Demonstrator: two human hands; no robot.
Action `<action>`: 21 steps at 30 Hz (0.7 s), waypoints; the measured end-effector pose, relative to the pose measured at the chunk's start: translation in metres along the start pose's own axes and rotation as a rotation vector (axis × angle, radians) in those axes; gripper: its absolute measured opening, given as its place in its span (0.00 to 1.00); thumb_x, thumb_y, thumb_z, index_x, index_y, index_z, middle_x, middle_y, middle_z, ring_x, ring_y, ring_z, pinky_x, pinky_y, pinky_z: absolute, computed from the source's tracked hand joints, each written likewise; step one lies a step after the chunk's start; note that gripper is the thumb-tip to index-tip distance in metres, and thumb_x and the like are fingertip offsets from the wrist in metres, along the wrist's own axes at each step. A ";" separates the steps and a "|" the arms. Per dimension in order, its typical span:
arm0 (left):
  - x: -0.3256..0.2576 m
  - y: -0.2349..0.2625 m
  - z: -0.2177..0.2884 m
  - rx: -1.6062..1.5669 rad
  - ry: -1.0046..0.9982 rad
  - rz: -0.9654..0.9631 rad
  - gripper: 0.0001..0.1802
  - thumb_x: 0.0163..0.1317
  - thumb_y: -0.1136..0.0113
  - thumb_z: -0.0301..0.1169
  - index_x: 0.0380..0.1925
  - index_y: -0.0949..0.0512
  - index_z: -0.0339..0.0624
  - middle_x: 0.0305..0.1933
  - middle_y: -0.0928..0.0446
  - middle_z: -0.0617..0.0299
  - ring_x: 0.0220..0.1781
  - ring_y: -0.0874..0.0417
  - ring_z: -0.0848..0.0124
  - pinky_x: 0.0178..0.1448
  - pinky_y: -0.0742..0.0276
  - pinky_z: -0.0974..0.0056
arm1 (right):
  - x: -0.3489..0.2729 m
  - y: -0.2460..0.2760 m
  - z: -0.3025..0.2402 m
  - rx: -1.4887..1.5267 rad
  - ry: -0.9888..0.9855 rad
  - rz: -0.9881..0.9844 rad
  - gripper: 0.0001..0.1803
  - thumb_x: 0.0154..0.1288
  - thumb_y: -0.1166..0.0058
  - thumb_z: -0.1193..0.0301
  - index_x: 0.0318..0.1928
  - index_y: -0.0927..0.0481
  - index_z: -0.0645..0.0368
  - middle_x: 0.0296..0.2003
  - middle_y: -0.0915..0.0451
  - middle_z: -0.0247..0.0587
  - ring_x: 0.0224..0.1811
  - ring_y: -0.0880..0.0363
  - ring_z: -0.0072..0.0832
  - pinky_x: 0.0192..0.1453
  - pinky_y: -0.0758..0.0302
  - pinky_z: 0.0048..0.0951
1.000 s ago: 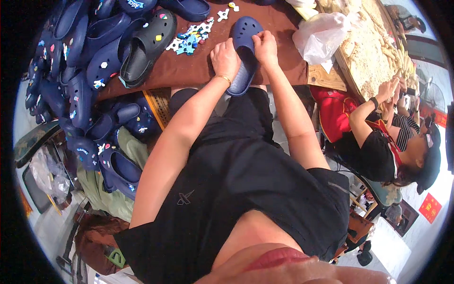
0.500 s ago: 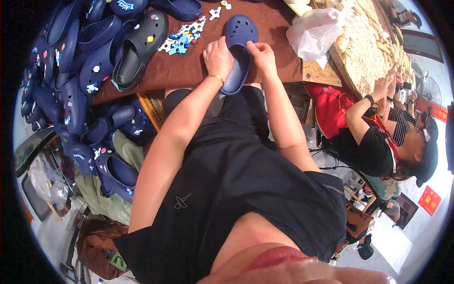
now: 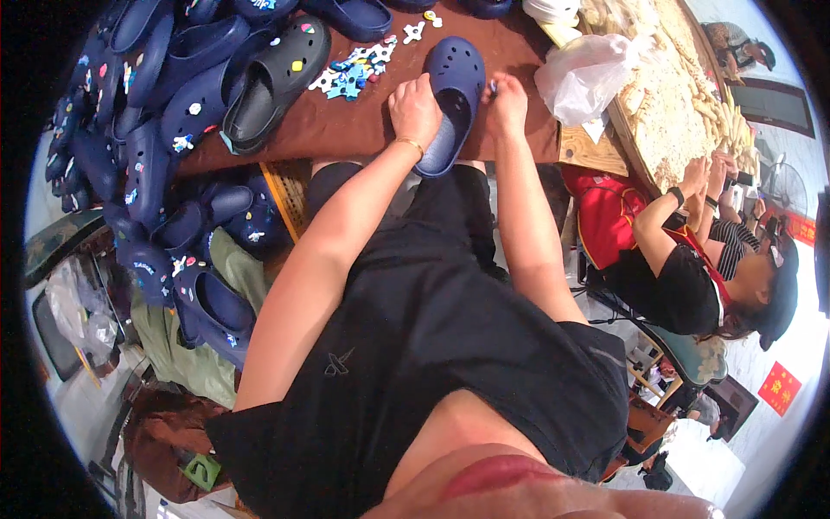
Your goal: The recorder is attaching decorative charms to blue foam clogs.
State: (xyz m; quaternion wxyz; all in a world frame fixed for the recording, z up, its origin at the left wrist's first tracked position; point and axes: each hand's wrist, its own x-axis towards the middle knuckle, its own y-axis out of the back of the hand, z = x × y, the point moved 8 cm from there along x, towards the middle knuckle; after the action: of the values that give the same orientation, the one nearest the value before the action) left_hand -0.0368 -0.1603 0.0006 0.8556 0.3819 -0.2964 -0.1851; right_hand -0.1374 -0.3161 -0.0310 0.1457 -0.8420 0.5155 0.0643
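Observation:
A plain navy foam clog [image 3: 456,73] lies on the brown cloth in front of me, toe pointing away, its heel reaching over the near table edge. My left hand [image 3: 415,111] is closed on the left side of this clog. Just right of the clog, my right hand [image 3: 507,104] is raised with its fingers pinched together, apart from the shoe. A tiny pale bit shows at its fingertips, too small to name. Left of the clog lies a pile of small white, blue and yellow shoe charms [image 3: 353,73]. A black clog [image 3: 275,82] with charms rests beside that pile.
Many charm-decorated navy clogs [image 3: 177,54] are heaped on the left. On the right are a clear plastic bag [image 3: 581,78] and a board of pale finger-shaped pieces [image 3: 661,86]. Another person [image 3: 683,268] works with their hands there. The brown cloth [image 3: 363,125] covers the table.
My right hand has come off the clog's right rim and moved a little right, fingers pinched. My left hand stays on the clog. The whole view has shifted slightly.

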 end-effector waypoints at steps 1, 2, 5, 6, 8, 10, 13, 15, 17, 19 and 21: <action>-0.001 0.000 -0.001 0.004 0.001 0.000 0.18 0.50 0.48 0.27 0.43 0.27 0.40 0.39 0.24 0.55 0.48 0.26 0.59 0.53 0.34 0.54 | 0.003 -0.012 -0.009 0.071 -0.038 0.019 0.08 0.65 0.62 0.74 0.39 0.28 0.63 0.25 0.28 0.38 0.23 0.30 0.22 0.22 0.32 0.22; -0.001 -0.004 -0.003 -0.018 0.024 -0.059 0.20 0.50 0.48 0.27 0.47 0.29 0.40 0.43 0.24 0.54 0.50 0.28 0.58 0.54 0.35 0.53 | 0.006 -0.028 -0.018 0.144 -0.075 0.036 0.08 0.65 0.61 0.73 0.39 0.29 0.63 0.25 0.29 0.39 0.23 0.29 0.24 0.23 0.30 0.23; 0.003 -0.009 -0.004 -0.040 0.026 -0.153 0.26 0.50 0.45 0.30 0.52 0.32 0.39 0.49 0.27 0.52 0.55 0.31 0.57 0.58 0.37 0.52 | 0.023 -0.075 -0.025 0.256 -0.157 -0.123 0.13 0.67 0.60 0.67 0.44 0.28 0.63 0.29 0.27 0.40 0.29 0.26 0.28 0.32 0.27 0.30; 0.004 -0.012 -0.002 -0.042 0.013 -0.190 0.29 0.49 0.43 0.32 0.54 0.35 0.39 0.52 0.29 0.51 0.57 0.32 0.56 0.59 0.39 0.52 | 0.026 -0.087 -0.029 0.148 -0.129 -0.171 0.16 0.67 0.60 0.64 0.48 0.29 0.62 0.38 0.26 0.44 0.40 0.27 0.33 0.44 0.31 0.36; 0.006 -0.003 -0.003 -0.078 0.032 -0.190 0.34 0.48 0.41 0.35 0.57 0.38 0.38 0.55 0.31 0.51 0.60 0.36 0.56 0.62 0.42 0.50 | 0.018 -0.100 -0.039 0.038 -0.113 -0.227 0.20 0.67 0.59 0.62 0.53 0.29 0.61 0.47 0.26 0.47 0.51 0.28 0.38 0.56 0.34 0.42; 0.009 0.009 -0.006 -0.115 0.055 -0.187 0.38 0.47 0.39 0.37 0.59 0.41 0.38 0.57 0.34 0.51 0.63 0.39 0.56 0.64 0.45 0.49 | -0.008 -0.108 -0.063 -0.200 0.102 -0.294 0.26 0.67 0.61 0.57 0.58 0.33 0.62 0.55 0.30 0.49 0.58 0.34 0.36 0.61 0.40 0.38; 0.015 0.036 0.003 -0.214 -0.100 -0.044 0.40 0.46 0.38 0.41 0.58 0.40 0.38 0.57 0.34 0.50 0.62 0.39 0.53 0.62 0.42 0.48 | -0.046 -0.121 -0.067 -0.584 0.509 -0.443 0.25 0.66 0.61 0.59 0.57 0.33 0.63 0.58 0.35 0.50 0.62 0.39 0.36 0.63 0.41 0.34; 0.012 0.029 0.009 -0.209 -0.168 -0.179 0.27 0.48 0.41 0.37 0.48 0.32 0.37 0.50 0.29 0.48 0.55 0.32 0.51 0.53 0.34 0.49 | -0.080 -0.136 -0.053 -0.719 0.765 -0.528 0.23 0.62 0.58 0.61 0.54 0.29 0.61 0.56 0.34 0.55 0.61 0.39 0.44 0.65 0.43 0.39; 0.004 0.038 0.042 -0.267 -0.171 -0.457 0.23 0.47 0.42 0.33 0.45 0.30 0.38 0.48 0.29 0.46 0.52 0.30 0.50 0.50 0.33 0.51 | -0.072 -0.122 -0.060 -0.686 0.884 -0.506 0.21 0.58 0.54 0.61 0.49 0.24 0.58 0.55 0.33 0.58 0.60 0.38 0.50 0.64 0.43 0.45; -0.016 0.065 0.062 -0.334 -0.430 -0.370 0.29 0.47 0.40 0.32 0.52 0.33 0.39 0.54 0.32 0.47 0.58 0.34 0.50 0.60 0.38 0.52 | -0.036 -0.093 -0.066 -0.745 0.800 -0.347 0.21 0.58 0.54 0.60 0.50 0.25 0.57 0.56 0.34 0.57 0.61 0.39 0.50 0.63 0.42 0.46; -0.027 0.086 0.079 -0.376 -0.584 -0.396 0.32 0.49 0.41 0.31 0.57 0.36 0.41 0.59 0.35 0.49 0.64 0.38 0.53 0.66 0.43 0.54 | -0.012 -0.058 -0.067 -0.924 0.747 -0.134 0.23 0.59 0.54 0.58 0.51 0.26 0.57 0.57 0.35 0.56 0.61 0.41 0.51 0.63 0.42 0.47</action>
State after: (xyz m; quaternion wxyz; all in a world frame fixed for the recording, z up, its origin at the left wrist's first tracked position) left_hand -0.1009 -0.1335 0.0987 0.7379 0.1996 -0.4088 -0.4986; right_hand -0.0942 -0.3024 0.0461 -0.4230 -0.8145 0.3961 -0.0277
